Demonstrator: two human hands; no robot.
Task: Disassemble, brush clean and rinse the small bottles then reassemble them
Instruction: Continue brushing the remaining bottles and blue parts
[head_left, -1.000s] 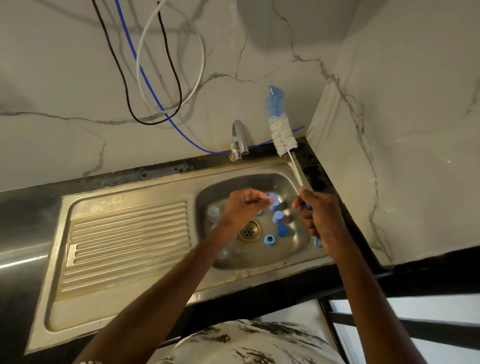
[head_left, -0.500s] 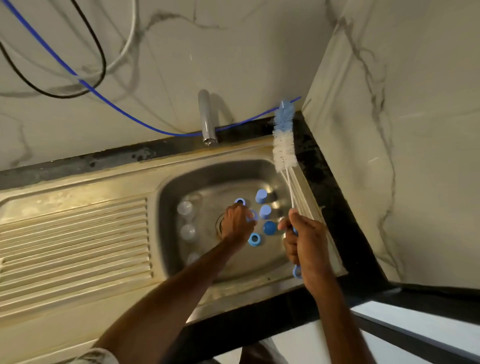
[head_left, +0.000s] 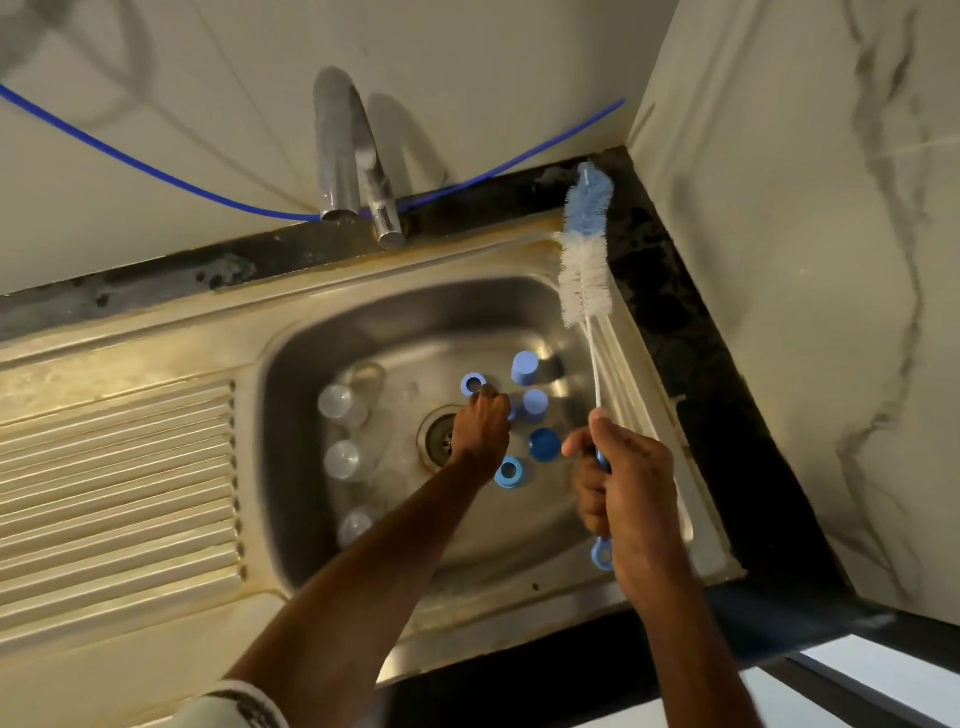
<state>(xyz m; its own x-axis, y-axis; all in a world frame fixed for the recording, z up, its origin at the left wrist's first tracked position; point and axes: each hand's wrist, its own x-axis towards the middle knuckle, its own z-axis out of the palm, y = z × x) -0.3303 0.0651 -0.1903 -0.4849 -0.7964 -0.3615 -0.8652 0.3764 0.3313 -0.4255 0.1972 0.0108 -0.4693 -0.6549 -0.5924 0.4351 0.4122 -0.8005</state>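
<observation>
Lying apart in the sink (head_left: 291, 364) basin: three clear bottles (head_left: 340, 402) on the left, blue caps (head_left: 524, 368) and rings (head_left: 509, 472) by the drain (head_left: 441, 439). All look light, hard plastic, likely wet and slippery; pinch caps by the sides, bottles round the body. Left hand (head_left: 480, 428) curls down among the caps, grip unclear. Right hand (head_left: 623, 483) fists the brush (head_left: 584, 270) handle, bristles up.

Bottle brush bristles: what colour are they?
Blue at the tip, white below, on the bottle brush held by the right hand; seen best in the head view.
</observation>
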